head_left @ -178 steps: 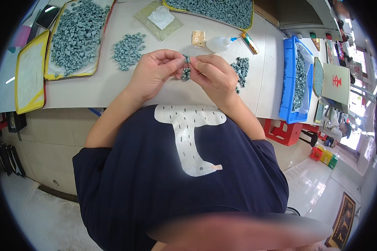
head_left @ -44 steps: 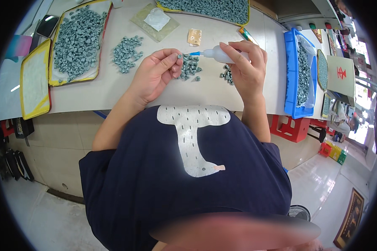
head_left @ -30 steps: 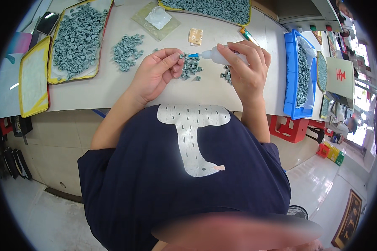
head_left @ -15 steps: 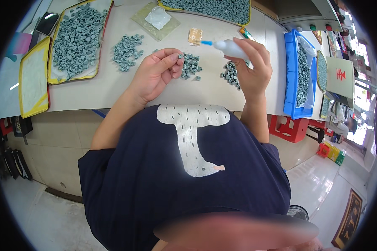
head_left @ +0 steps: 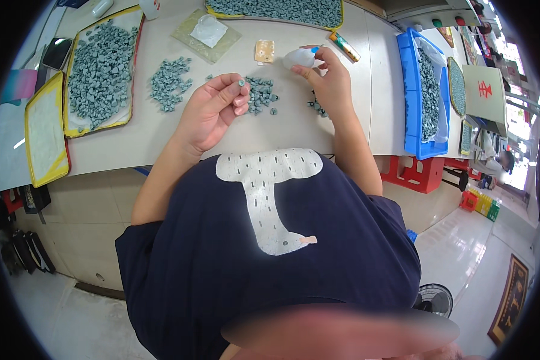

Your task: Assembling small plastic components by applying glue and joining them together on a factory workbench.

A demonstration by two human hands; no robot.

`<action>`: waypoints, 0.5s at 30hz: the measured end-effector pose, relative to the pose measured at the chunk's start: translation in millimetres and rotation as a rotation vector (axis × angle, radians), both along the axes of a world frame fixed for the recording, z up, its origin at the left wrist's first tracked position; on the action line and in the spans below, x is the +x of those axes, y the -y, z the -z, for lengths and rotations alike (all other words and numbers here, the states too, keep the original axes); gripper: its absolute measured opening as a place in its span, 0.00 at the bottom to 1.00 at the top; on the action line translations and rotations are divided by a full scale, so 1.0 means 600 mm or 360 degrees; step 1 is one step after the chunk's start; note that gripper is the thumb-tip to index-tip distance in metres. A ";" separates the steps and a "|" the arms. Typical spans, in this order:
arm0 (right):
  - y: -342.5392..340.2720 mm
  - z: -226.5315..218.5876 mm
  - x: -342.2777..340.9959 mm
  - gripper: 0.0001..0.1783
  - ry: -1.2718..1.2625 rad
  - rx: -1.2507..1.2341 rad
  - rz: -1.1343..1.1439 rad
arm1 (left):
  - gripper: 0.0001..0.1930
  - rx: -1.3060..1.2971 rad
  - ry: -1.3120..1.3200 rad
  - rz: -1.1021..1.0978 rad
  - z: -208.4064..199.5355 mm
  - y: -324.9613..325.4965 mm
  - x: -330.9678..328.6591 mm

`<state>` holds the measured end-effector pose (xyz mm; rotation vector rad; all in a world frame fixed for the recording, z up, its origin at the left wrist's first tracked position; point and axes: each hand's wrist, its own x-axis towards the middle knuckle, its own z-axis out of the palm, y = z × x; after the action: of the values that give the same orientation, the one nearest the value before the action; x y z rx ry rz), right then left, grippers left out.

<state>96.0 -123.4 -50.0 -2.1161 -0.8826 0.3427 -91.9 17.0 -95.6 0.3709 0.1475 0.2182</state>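
My left hand is raised over the table's near part, thumb and fingertips pinched on a small grey-green stone-like piece. Just beyond those fingers lies a loose pile of similar pieces. To the right, my right hand grips a white squeeze bottle. The bottle's blue tip shows by my index finger, and its rounded body points left. Another small pile is partly hidden behind my right hand. A wider pile lies left of my left hand.
Yellow-edged trays of pieces stand at left and at the back. A blue crate of pieces is at right. Between them are a tan card, a greenish sheet with white paper, and an orange-green tube.
My right hand has turned the squeeze bottle: its blue tip pointed left and now sits by the fingers. My left hand keeps its pinch on the piece. The whole view has shifted slightly.
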 end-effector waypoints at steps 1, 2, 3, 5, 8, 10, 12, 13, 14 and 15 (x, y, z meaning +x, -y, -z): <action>0.003 -0.001 0.003 0.17 0.0002 -0.0001 0.0004 | 0.07 0.0002 -0.0004 0.0002 0.000 0.001 0.001; 0.006 -0.003 0.007 0.15 0.0067 0.0026 -0.0002 | 0.08 0.0004 -0.0008 0.0004 0.000 0.001 0.002; 0.011 -0.004 0.010 0.14 0.0132 0.0054 -0.0009 | 0.08 0.0007 -0.0011 0.0005 0.000 0.003 0.003; 0.022 -0.012 0.020 0.13 0.0198 0.0082 -0.0015 | 0.08 0.0003 -0.0021 0.0014 -0.003 0.003 0.004; 0.048 -0.036 0.047 0.10 0.0193 -0.0298 -0.0014 | 0.08 -0.0004 -0.0048 0.0030 -0.007 0.002 0.003; 0.054 -0.040 0.040 0.09 0.0292 -0.0385 -0.0152 | 0.07 0.0007 -0.0055 0.0057 -0.008 0.001 0.001; 0.058 -0.042 0.031 0.08 0.0488 -0.0552 -0.0430 | 0.07 0.0014 -0.0063 0.0066 -0.007 -0.001 -0.001; 0.060 -0.041 0.027 0.08 0.0488 -0.0554 -0.0427 | 0.07 0.0018 -0.0055 0.0074 -0.007 0.000 0.000; 0.060 -0.035 0.021 0.08 0.0592 -0.0569 -0.0465 | 0.07 0.0023 -0.0048 0.0080 -0.007 0.000 0.000; 0.059 -0.029 0.016 0.08 0.0695 -0.0583 -0.0504 | 0.07 0.0028 -0.0042 0.0084 -0.007 0.000 0.000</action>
<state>105.6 -158.6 -32.4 -2.4350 -1.5145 0.2144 -91.9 16.8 -91.2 0.3950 0.1614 0.1630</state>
